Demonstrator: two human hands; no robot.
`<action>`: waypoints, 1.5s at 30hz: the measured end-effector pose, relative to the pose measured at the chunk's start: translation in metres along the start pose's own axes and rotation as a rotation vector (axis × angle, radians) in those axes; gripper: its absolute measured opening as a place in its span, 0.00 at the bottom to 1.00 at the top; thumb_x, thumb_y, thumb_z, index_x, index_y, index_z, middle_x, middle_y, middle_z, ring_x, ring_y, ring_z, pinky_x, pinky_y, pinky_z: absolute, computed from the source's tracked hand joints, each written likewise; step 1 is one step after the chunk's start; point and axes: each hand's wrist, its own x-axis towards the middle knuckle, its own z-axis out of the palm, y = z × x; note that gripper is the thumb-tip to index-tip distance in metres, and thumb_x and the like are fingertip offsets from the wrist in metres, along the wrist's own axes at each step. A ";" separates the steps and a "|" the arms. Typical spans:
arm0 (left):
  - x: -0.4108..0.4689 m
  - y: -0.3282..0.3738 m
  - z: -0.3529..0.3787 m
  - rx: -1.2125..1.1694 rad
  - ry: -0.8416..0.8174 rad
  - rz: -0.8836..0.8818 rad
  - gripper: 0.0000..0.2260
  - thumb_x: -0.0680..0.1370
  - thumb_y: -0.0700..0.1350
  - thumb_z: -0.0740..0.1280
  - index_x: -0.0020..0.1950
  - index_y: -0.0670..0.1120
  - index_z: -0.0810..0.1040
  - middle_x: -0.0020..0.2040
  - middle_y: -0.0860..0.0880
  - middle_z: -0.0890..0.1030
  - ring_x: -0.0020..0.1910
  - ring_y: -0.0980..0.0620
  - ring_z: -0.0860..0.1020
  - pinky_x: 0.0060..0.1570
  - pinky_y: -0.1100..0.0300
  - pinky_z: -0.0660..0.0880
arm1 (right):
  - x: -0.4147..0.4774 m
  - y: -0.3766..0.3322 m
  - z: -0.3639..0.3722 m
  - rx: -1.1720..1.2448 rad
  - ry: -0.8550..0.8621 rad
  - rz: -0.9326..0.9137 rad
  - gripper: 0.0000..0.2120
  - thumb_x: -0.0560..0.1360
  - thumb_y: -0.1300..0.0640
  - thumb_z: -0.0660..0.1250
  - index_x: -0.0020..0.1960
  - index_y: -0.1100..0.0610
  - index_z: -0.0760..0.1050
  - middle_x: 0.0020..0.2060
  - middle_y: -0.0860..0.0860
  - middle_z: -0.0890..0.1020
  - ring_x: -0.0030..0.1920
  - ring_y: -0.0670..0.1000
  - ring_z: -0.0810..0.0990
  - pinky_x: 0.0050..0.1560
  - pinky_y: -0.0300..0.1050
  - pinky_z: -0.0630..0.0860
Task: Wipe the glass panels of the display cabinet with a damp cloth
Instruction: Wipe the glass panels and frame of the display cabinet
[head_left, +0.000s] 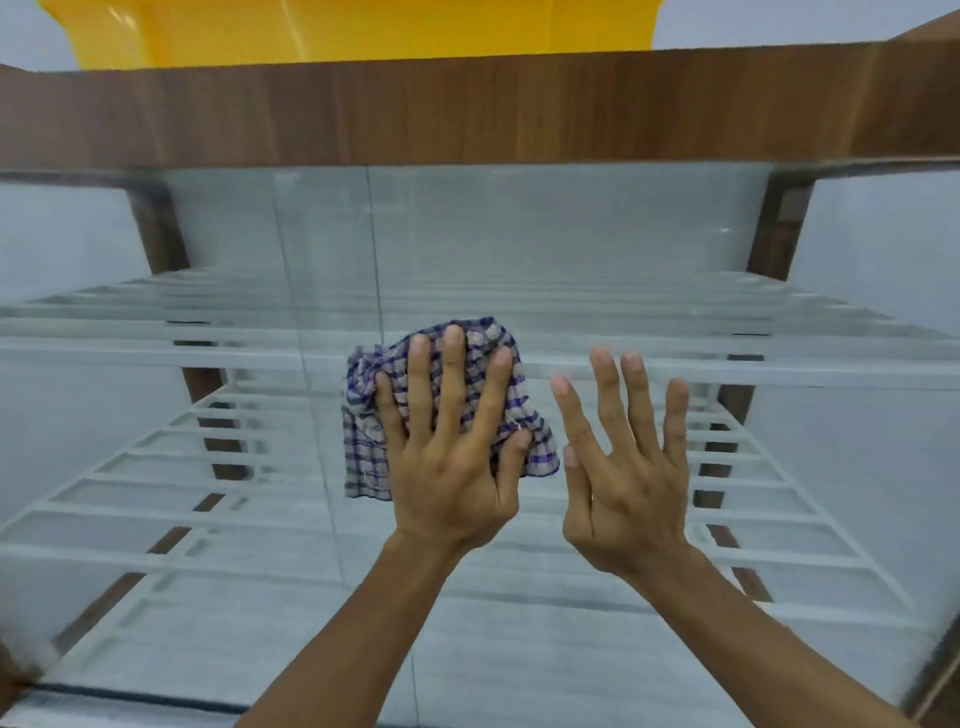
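Cloth (374, 415) under spread left hand (452, 467) fingers (452, 374), against glass panel (571, 234).

Cloth (366, 441) under my left hand (452, 467) is a blue check on beige-white. The cabinet frame (467, 109) is brown wood grain, the shelves (156, 343) look pale frosted grey-white, and the yellow thing (337, 31) above the cabinet's top edge is properly bright.

Left grip (452, 467), right grip (628, 493): both flat, splayed.
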 end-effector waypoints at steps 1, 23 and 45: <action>-0.008 0.015 0.004 -0.001 -0.036 0.084 0.28 0.84 0.57 0.56 0.83 0.50 0.59 0.84 0.43 0.51 0.83 0.39 0.51 0.79 0.35 0.46 | -0.008 0.011 -0.004 -0.013 0.001 0.004 0.27 0.81 0.58 0.55 0.80 0.57 0.62 0.80 0.60 0.58 0.82 0.60 0.51 0.80 0.67 0.45; 0.076 0.305 0.060 -0.068 -0.100 0.329 0.28 0.86 0.57 0.56 0.84 0.50 0.56 0.84 0.45 0.53 0.83 0.44 0.46 0.80 0.42 0.38 | -0.112 0.239 -0.143 -0.301 0.175 0.300 0.26 0.80 0.62 0.55 0.78 0.65 0.61 0.77 0.64 0.62 0.82 0.60 0.51 0.79 0.67 0.49; 0.035 0.305 0.070 -0.086 -0.116 0.461 0.26 0.86 0.55 0.53 0.84 0.49 0.58 0.84 0.46 0.55 0.84 0.46 0.49 0.81 0.45 0.40 | -0.128 0.216 -0.131 -0.155 0.158 0.423 0.24 0.84 0.58 0.51 0.77 0.68 0.61 0.79 0.63 0.60 0.82 0.62 0.53 0.81 0.63 0.48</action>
